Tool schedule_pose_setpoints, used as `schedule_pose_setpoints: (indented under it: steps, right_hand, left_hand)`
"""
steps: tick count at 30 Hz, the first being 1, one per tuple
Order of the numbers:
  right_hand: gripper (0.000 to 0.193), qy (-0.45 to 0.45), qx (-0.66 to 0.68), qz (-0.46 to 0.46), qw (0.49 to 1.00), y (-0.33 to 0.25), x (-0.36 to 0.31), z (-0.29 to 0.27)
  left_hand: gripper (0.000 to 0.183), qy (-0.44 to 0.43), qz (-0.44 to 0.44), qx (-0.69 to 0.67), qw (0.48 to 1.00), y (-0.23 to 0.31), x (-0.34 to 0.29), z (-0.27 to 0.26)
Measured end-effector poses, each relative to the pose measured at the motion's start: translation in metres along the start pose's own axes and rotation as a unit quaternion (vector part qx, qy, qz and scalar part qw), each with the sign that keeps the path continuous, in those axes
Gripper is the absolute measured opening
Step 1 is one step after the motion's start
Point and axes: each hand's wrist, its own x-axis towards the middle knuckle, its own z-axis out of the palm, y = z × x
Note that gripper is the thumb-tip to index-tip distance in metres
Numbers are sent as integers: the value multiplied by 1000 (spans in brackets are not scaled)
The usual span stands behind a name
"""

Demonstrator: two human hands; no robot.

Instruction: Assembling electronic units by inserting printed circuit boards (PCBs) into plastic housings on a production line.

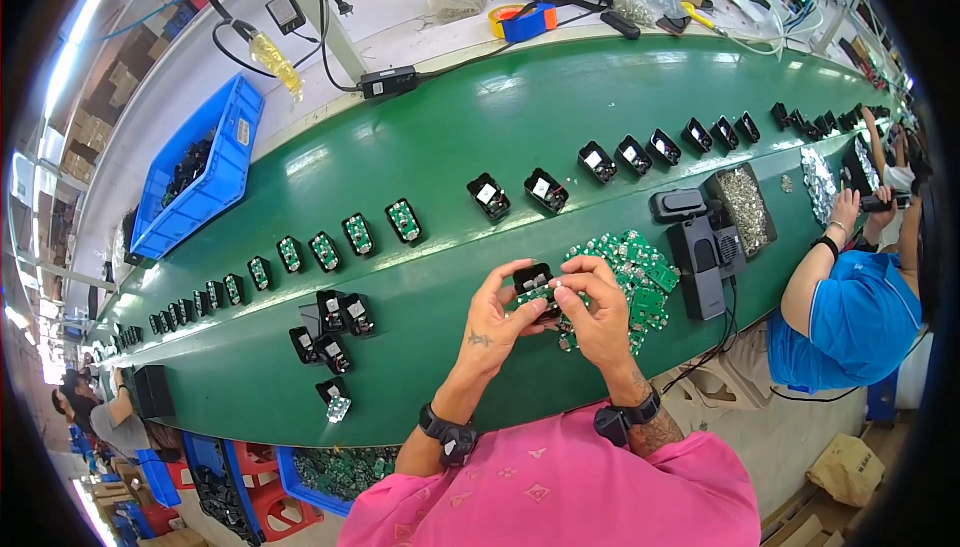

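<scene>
Just above the pink shirt front, my left hand (490, 319) is closed around a small black plastic housing (531, 273). A green circuit board (538, 296) shows at the housing's near edge; how far it sits inside is hidden by my fingers. My right hand (598, 315) is closed, thumb and forefinger pinching a small white piece (557, 285) against the housing; its exact kind is too small to tell. Beside and partly under my right hand lies a loose heap of green circuit boards (648, 282).
Black housings stand in a long row, some with green boards (357, 234), others with white parts (545, 190). More housings (345, 314) cluster left. Right are a black device (697, 267) and a tray of small metal parts (742, 209). A blue crate (215, 172) stands far left; a co-worker (860, 307) sits right.
</scene>
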Motion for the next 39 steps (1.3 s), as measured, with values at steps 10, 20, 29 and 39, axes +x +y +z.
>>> schedule_pose_setpoints:
  steps: [10, 20, 29, 39]
  right_hand:
    - [21, 4, 121, 164, 979, -6, 4, -12]
    - [20, -48, -46, 79, 995, -14, 14, -15]
    - [24, -22, 43, 158, 986, -3, -15, -14]
    - [17, -89, -20, 152, 984, -14, 6, -37]
  left_hand:
    - [56, -36, 1, -3, 999, -1, 1, -5]
    - [53, -26, -16, 16, 999, -6, 2, -5]
    - [55, 71, 65, 39, 995, -12, 5, 3]
    - [55, -29, -8, 62, 998, -6, 3, -1]
